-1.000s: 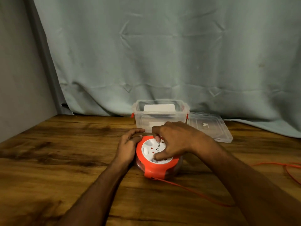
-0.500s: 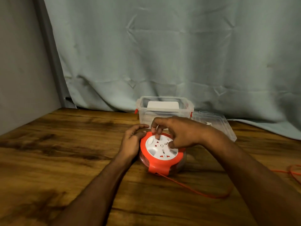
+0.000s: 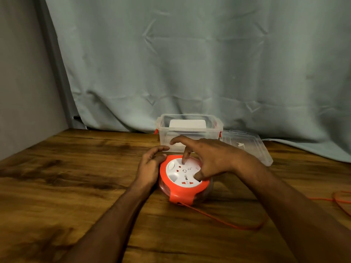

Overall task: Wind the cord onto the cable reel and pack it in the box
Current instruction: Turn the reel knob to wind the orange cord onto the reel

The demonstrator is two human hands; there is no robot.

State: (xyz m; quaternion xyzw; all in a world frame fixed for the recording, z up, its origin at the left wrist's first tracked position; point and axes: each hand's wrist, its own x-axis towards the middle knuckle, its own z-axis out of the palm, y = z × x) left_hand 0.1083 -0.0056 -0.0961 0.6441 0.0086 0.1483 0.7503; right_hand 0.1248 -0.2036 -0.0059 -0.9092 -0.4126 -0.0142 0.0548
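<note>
Wooden surface (image 3: 76, 177) carries the cable reel (image 3: 185, 180) before the box (image 3: 165, 138), left hand (image 3: 150, 167) bracing its rim, spread right hand (image 3: 207, 158) fingering its face, loose cord (image 3: 228, 223) trailing rightward.

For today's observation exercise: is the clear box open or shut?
Open. The clear box has no lid on; its lid lies beside it on the table.

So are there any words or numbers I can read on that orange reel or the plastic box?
No text can be read anywhere.
Cable reel: small marks on its white face, too small and blurred to read.
Box: a white card inside, no print visible.
Lid: a small white mark, too blurred to read.
</note>
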